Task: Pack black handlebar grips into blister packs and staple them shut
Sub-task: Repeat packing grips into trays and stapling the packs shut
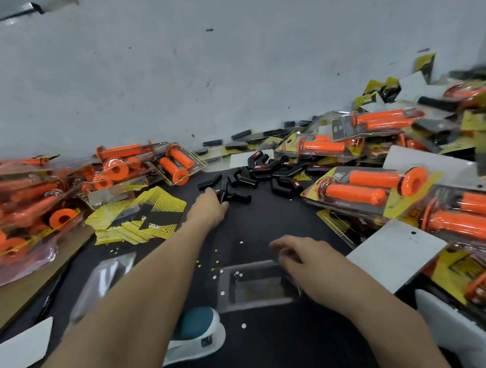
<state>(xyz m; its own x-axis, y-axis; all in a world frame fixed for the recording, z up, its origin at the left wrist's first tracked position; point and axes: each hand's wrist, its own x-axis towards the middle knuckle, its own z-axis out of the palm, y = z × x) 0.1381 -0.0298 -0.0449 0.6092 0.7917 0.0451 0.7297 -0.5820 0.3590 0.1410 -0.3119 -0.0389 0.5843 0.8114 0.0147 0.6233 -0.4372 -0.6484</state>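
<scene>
Several loose black handlebar grips [237,184] lie in a heap at the far middle of the black table. My left hand [208,208] reaches into the near edge of that heap and its fingers curl round one black grip [223,190]. My right hand [299,254] hovers nearer to me, fingers loosely bent, touching the right edge of a clear blister pack [253,284] that lies flat on the table. A white and teal stapler [197,334] sits close to me, below the blister pack. Yellow and black backing cards [144,217] lie to the left.
Piles of packed orange grips [374,184] crowd the right side, and more orange packs [44,196] crowd the left. A grey wall [232,74] closes the back. An empty clear blister [102,279] lies at left front. White card backs [396,257] lie at right. Small paper dots litter the table.
</scene>
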